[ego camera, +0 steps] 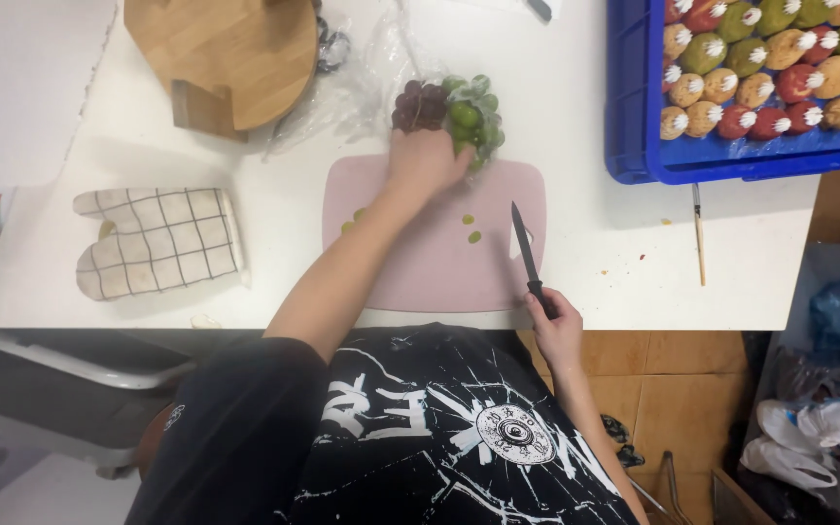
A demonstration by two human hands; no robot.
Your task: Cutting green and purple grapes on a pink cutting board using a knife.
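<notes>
My left hand (424, 160) reaches across a pink cutting board (439, 262) and closes on a bunch of green and dark purple grapes (449, 107) lying in clear plastic wrap at the board's far edge. My right hand (556, 326) grips the handle of a black knife (525, 248) at the board's near right corner, blade pointing away from me. A few small green grape pieces (473, 236) lie on the board.
A checked oven mitt (157, 241) lies to the left. A round wooden board (230, 53) stands at the back. A blue crate (634, 97) of skewered fruits sits at the right, with a wooden skewer (698, 233) beside it. Bags lie on the floor at right.
</notes>
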